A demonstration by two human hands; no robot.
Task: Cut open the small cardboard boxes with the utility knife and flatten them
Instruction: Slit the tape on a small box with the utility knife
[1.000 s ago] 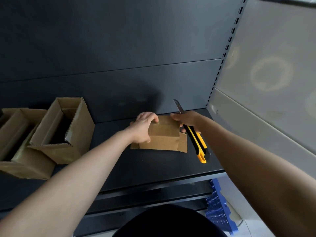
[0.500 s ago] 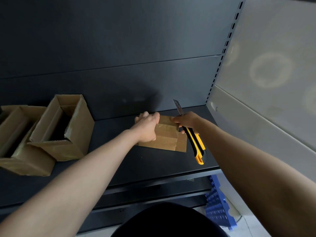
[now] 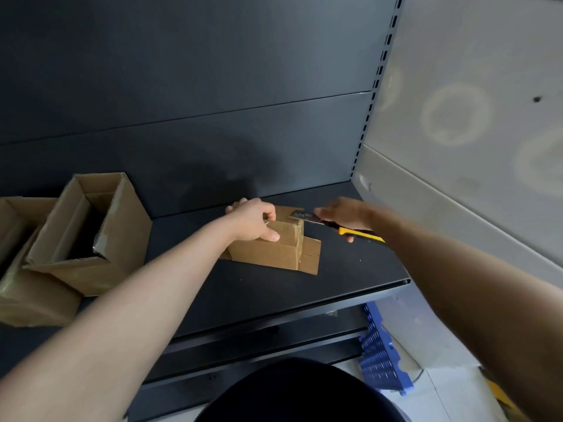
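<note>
My left hand is curled over the top of the small cardboard box, thumb down its near face, pinning it to the shelf. My right hand, somewhat blurred, is wrapped round the utility knife, whose blade lies nearly flat at the box's top right corner. I judge the step to be slitting the top seam. I would hold the blade shallow and run it along the seam only after sliding my left fingers off that line, since they sit just beside the tip. I would also bear down harder with the left so the box cannot skid. One end flap already lies flat on the shelf to the right. The open room is rightward, between the box and the shelf's end; the front lip is near, and the back panel stands close behind both hands. An opened box and a second one touching it stand well apart on the left, leaving bare shelf between for flattened card.
</note>
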